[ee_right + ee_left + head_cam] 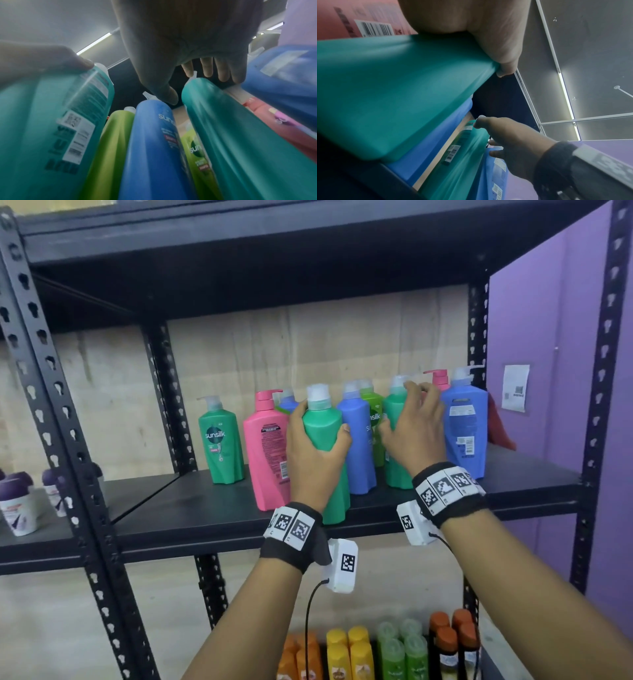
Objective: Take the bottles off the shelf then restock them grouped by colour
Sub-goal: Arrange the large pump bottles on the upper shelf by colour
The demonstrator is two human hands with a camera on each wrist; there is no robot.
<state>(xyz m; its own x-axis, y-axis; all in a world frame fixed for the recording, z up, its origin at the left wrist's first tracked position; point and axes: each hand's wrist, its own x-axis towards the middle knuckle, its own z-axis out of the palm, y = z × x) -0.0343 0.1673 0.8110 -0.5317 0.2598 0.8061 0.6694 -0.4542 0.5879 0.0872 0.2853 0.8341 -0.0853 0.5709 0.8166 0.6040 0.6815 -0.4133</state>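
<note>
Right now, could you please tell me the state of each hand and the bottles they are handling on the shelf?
Left hand: grips a teal bottle.
Teal bottle: upright, held.
Right hand: fingers spread over second teal bottle.
Second teal bottle: upright on shelf.
Pink bottle: upright, untouched.

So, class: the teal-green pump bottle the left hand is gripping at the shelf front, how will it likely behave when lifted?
The green bottle looks like rigid plastic, so it should hold its shape in the left hand. It is tall on a narrow base, so probably tips easily when nudged. Its smooth, glossy sides may slip in a loose grip.
</note>
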